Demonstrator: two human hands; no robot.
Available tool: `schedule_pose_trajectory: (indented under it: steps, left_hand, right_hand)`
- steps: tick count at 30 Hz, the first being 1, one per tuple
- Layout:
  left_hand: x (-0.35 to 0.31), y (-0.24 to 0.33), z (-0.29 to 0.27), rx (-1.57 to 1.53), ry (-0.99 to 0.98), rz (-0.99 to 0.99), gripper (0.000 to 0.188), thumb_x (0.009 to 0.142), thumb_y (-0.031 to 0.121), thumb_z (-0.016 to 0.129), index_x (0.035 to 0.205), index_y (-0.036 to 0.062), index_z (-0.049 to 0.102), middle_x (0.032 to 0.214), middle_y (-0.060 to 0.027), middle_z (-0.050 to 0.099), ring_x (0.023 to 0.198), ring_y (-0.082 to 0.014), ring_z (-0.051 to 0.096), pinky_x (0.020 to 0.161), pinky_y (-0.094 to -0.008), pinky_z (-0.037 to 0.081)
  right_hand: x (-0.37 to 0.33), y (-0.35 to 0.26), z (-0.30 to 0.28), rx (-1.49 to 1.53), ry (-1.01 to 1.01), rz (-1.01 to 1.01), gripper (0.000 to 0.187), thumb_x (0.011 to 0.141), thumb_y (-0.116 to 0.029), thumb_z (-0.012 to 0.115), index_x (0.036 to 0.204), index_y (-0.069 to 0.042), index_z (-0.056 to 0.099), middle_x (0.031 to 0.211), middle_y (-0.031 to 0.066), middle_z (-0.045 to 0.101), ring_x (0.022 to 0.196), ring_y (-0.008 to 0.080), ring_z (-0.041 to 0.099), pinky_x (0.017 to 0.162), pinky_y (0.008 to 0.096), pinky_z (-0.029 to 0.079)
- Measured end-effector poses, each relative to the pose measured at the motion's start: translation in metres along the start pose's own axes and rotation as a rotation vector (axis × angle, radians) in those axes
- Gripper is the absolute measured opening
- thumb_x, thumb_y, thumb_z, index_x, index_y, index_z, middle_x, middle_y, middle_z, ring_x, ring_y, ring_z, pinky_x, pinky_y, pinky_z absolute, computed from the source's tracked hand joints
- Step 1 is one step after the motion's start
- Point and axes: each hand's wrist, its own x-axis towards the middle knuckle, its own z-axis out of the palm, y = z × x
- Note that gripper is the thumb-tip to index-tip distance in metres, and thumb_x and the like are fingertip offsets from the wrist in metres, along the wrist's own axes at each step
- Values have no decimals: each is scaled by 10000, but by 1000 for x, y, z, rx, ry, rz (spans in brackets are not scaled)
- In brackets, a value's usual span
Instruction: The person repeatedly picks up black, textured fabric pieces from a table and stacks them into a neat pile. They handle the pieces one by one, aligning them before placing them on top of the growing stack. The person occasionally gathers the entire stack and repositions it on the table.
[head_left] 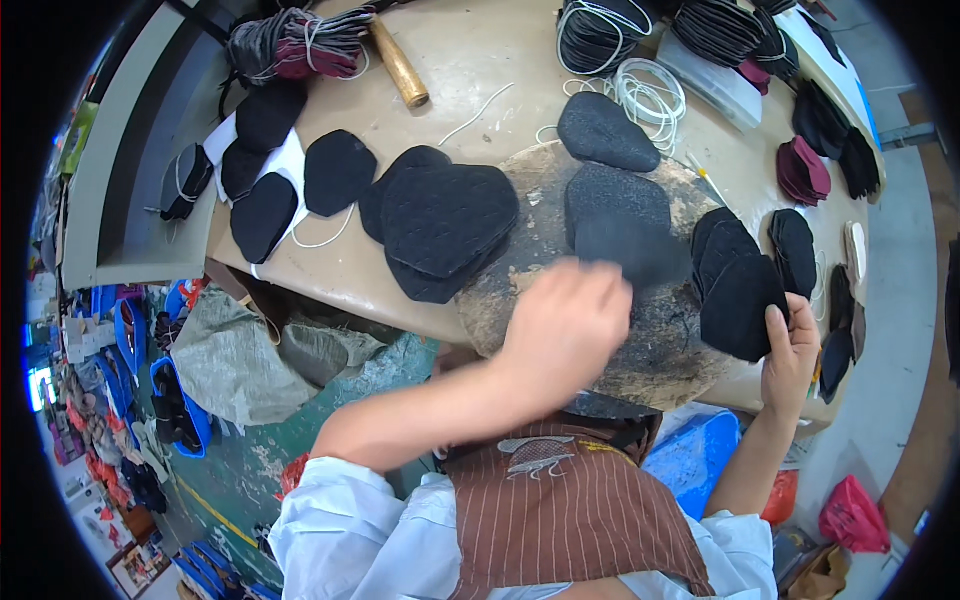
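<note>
My left hand point(572, 318), smeared by motion, is over a round wooden board point(640, 370). Its curled fingers seem to grip the near edge of a blurred dark grey shaped piece point(632, 250). Under that lies another grey rounded piece point(620, 195), and one more grey piece point(607, 132) rests at the board's far edge. At the board's right, my right hand point(792, 348) pinches the edge of a black fabric piece point(743, 310) between thumb and fingers. Several similar black pieces point(718, 245) overlap just behind it. A stack of larger black pieces point(450, 220) lies left of the board.
A wooden-handled tool point(398, 65) and tied bundles point(300, 45) are at the far left of the table. White cord point(650, 100) coils beside a clear plastic box point(710, 78). Maroon pieces point(803, 170) lie at the right. A grey shelf frame point(130, 200) borders the left side.
</note>
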Motion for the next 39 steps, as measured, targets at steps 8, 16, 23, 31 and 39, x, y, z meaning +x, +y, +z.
schedule_pose_trajectory:
  steps: [8, 16, 23, 31, 39]
  left_hand:
    - [-95, 15, -17, -185, -160, -64, 409, 692, 235, 788, 1045, 74, 657, 1252, -195, 523, 1101, -305, 544, 939, -442, 427]
    - [-118, 2, -14, -202, -25, -179, 410, 675, 213, 811, 1030, 91, 647, 1312, -238, 472, 1176, -326, 500, 962, -480, 401]
    - [-115, 5, -14, -144, -86, -205, 484, 696, 252, 793, 1106, 75, 605, 1309, -215, 491, 1187, -302, 495, 991, -470, 363]
    - [-99, 11, -9, -173, -215, -8, 726, 670, 293, 791, 1278, 25, 498, 1372, -216, 466, 1257, -299, 484, 1071, -491, 254]
    - [-56, 19, -4, 4, -503, -121, 877, 715, 593, 650, 1412, 117, 409, 1496, -198, 294, 1382, -304, 294, 1079, -558, 169]
  right_hand:
    - [-23, 1, 55, 94, -354, 374, 123, 858, 28, 633, 977, 9, 606, 861, 22, 646, 774, 58, 595, 686, 202, 491]
    - [-12, 11, 83, -116, -439, 321, 151, 857, -82, 681, 970, -11, 612, 769, -12, 633, 611, 18, 547, 453, 180, 420]
    - [-11, 8, 90, -301, -430, 231, 183, 835, -120, 710, 962, -13, 631, 717, 11, 633, 598, 21, 541, 412, 217, 415]
    - [-9, 5, 91, -368, -428, 166, 230, 804, -119, 738, 963, 7, 631, 716, 68, 650, 578, 69, 562, 501, 262, 449]
    - [7, -24, 98, -789, -524, 64, 210, 763, -111, 736, 838, -1, 574, 638, 126, 595, 528, 253, 579, 516, 338, 450]
